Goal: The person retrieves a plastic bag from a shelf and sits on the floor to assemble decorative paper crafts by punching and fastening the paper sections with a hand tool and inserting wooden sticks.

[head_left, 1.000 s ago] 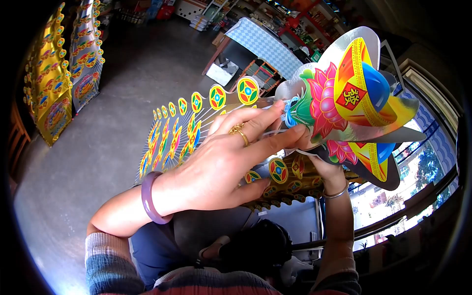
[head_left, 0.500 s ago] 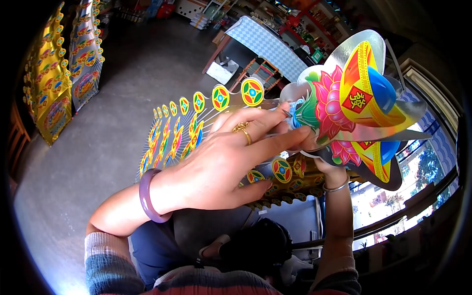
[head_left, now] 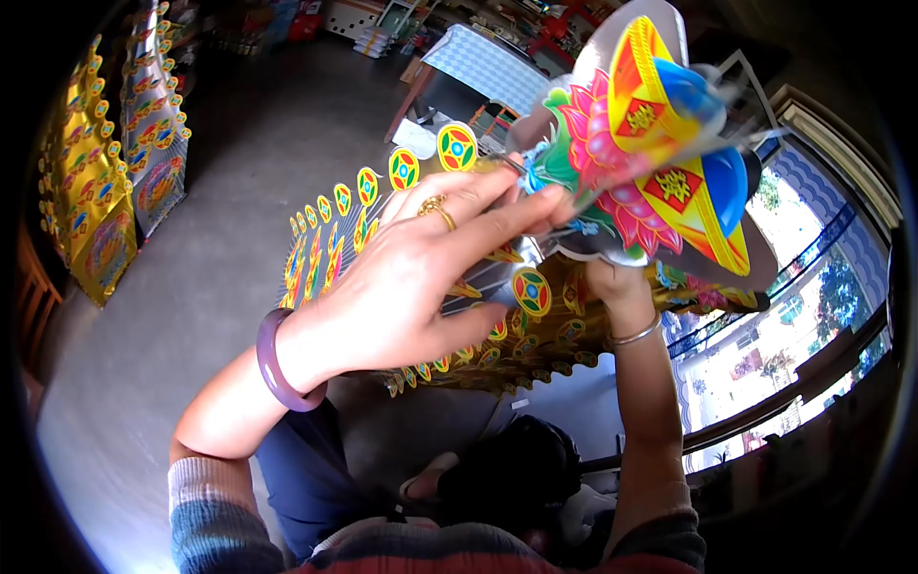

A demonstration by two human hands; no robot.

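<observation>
A foil-paper hanging decoration point(head_left: 521, 273) spans both my hands. Its bright top carries pink lotus flowers point(head_left: 595, 134) and yellow-and-blue ingots point(head_left: 693, 196) with red diamonds on silver-backed panels. Below, its folded body shows round red, green and yellow coin shapes point(head_left: 457, 147). My left hand point(head_left: 411, 244), wearing a gold ring and a purple bangle, has its fingertips closed at the narrow neck under the lotus. My right hand point(head_left: 612, 279), with a silver bracelet at the wrist, grips the same neck from behind and below. Most of its fingers are hidden by the panels.
Gold point(head_left: 91, 191) and silver point(head_left: 158, 124) decorations of the same kind hang at the far left. Behind stands a table with a blue checked cloth point(head_left: 492, 67). A bright window point(head_left: 765, 325) lies to the right, and a dark object point(head_left: 526, 459) is by my legs.
The decoration's top and both hands have shifted up and left in view. Its lotus-and-ingot panels are spread wider, with the lower one turned more into sight. My fingers stay at the neck.
</observation>
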